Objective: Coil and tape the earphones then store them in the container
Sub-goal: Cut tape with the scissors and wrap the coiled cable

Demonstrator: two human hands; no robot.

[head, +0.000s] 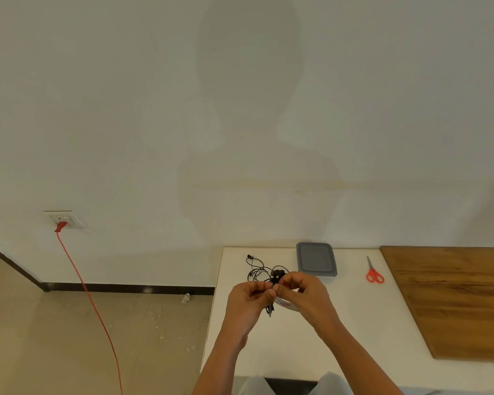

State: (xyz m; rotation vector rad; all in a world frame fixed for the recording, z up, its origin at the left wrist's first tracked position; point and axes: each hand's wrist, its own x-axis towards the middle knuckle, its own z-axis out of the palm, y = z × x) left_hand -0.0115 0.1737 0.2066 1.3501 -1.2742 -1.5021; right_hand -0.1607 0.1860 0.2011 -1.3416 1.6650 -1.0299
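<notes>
The light, limp earphones [264, 273] are being pinched at lower centre by the left hand [250, 302] and the right hand [307, 295]; the gathered loops are best gripped.

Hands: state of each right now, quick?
Left hand: closed, pinching the earphones bundle.
Right hand: closed on the same earphones at the top of the bundle.

Both forearms were bare, with no sleeves, watch, rings or gloves on the left hand [250, 299] or the right hand [307, 292]. At the near edge, the knees wore light grey trousers [327, 384].
</notes>
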